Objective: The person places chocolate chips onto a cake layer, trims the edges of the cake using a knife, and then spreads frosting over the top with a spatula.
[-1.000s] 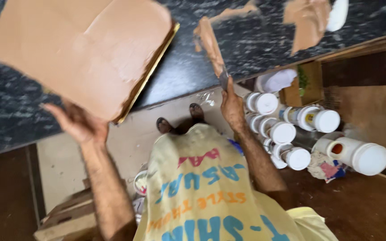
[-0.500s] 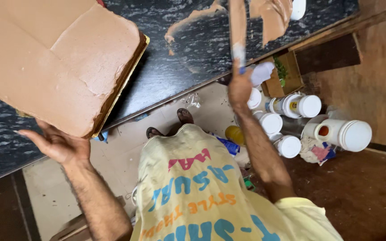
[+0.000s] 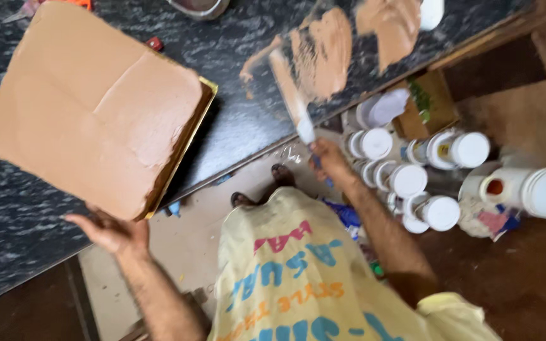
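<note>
Cake (image 3: 96, 107) corner overhanging counter (image 3: 235, 126) edge above left hand (image 3: 112, 230).

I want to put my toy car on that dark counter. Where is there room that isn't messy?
The dark counter is bare between the frosted square cake and the brown smears; there is another bare stretch below the cake, by the left hand. The far right of the counter is smeared. The floor by the white tubs is crowded.

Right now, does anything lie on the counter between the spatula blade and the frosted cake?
Nothing visible does. The right hand holds the spatula over smeared frosting on the dark counter. The cake, propped by the left hand, sits apart to the side, with only bare counter between. A small red thing lies beyond its far edge.
</note>
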